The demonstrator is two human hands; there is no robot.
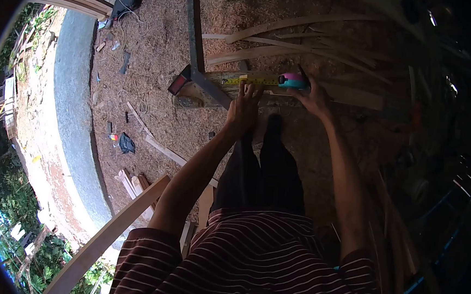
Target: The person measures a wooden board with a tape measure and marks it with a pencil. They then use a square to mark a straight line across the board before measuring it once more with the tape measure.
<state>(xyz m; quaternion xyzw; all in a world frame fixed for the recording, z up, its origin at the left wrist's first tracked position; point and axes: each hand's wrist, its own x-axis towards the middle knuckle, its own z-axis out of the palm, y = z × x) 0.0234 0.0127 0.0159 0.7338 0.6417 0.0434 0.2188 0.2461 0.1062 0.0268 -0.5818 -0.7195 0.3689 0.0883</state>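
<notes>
Head view, looking straight down past a maroon striped shirt and dark trousers to a floor thick with sawdust. Both arms reach forward to a wooden plank lying crosswise just beyond the feet. The right hand is closed on a pink-and-teal tape measure resting on the plank; its yellow blade runs along the plank away from the case toward the left hand. The left hand lies flat with fingers stretched out, fingertips pressing the blade down on the plank — it grips nothing. The hands are apart, one at each end of the drawn-out blade. Markings on the blade are too small to read, and no brand shows on the case.

A dark post runs away from the plank's far side, and just beside the plank's end past the left hand sits a small red-and-black tool. Beyond the plank lie several thin curved wood strips. Well off past the left hand curves a grey concrete kerb, with short offcuts scattered between it and the plank — and a long pale board slants nearest the camera.
</notes>
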